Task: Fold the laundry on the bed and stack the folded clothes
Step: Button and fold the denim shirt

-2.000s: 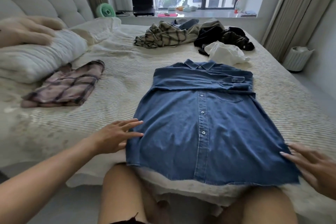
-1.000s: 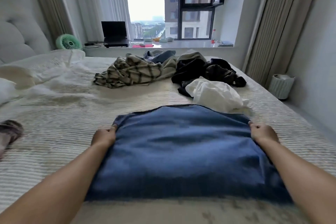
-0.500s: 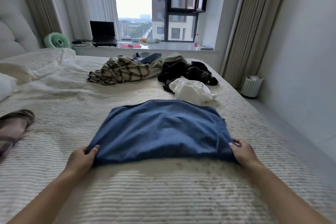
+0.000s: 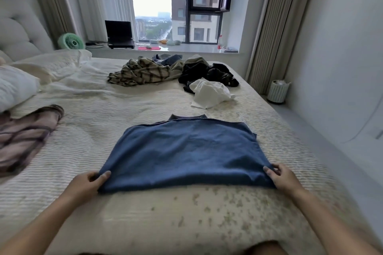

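A blue denim shirt (image 4: 186,151) lies folded in half on the cream striped bedspread (image 4: 103,130), its collar peeking out at the far edge. My left hand (image 4: 87,184) pinches the near left corner of the fold. My right hand (image 4: 284,178) pinches the near right corner. A folded pink plaid garment (image 4: 24,136) rests at the left. Farther back lie unfolded clothes: a beige plaid shirt (image 4: 143,72), dark garments (image 4: 207,72) and a white garment (image 4: 209,93).
White pillows (image 4: 14,87) and a padded headboard (image 4: 18,33) are at the left. A window ledge behind the bed holds a laptop (image 4: 119,34) and a green fan (image 4: 71,42). A small white bin (image 4: 277,91) stands on the floor at the right.
The shirt lay flat and buttoned; both hands brought its hem up over the collar end, then slid back to the near fold corners. The folded shirt now sits a little farther up the bed.
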